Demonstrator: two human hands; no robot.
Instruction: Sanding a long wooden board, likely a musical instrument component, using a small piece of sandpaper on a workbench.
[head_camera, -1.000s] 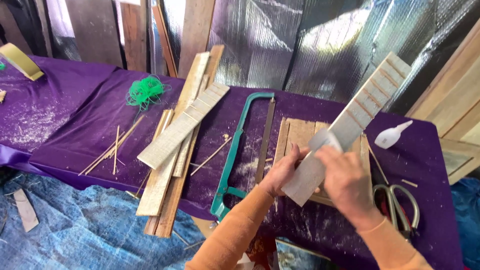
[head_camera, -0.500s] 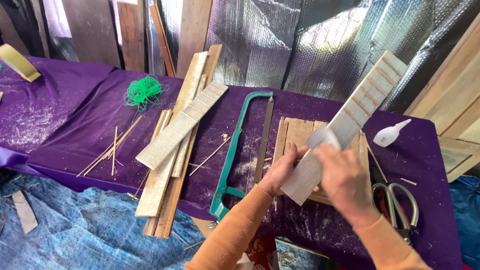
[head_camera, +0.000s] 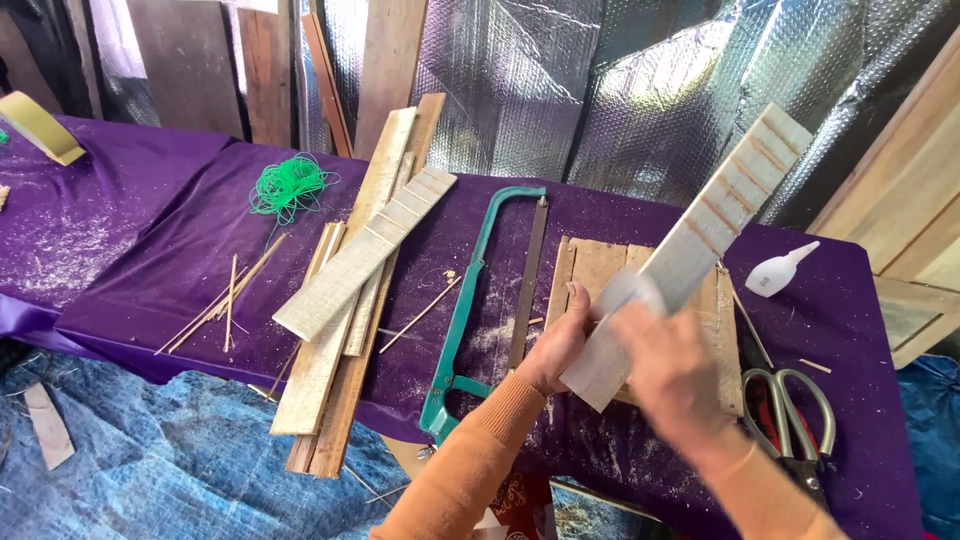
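Note:
My left hand (head_camera: 556, 345) grips the near end of a long pale wooden strip (head_camera: 712, 217) with thin cross slats glued along it, tilted up toward the far right. My right hand (head_camera: 665, 365), blurred, presses a small pale piece, seemingly sandpaper (head_camera: 625, 290), against the strip's face. Beneath lies a square wooden board (head_camera: 590, 265) on the purple-covered table (head_camera: 170, 270).
A green-framed hacksaw (head_camera: 470, 310) lies left of the board. A stack of wooden planks (head_camera: 345, 300) with a second slatted strip sits further left, beside thin sticks (head_camera: 225, 300) and green string (head_camera: 290, 185). Scissors (head_camera: 795, 420) and a white glue bottle (head_camera: 780, 270) lie right.
My right hand has slid a little along the strip with the pale piece and is now blurred. The left hand and strip stay about where they were.

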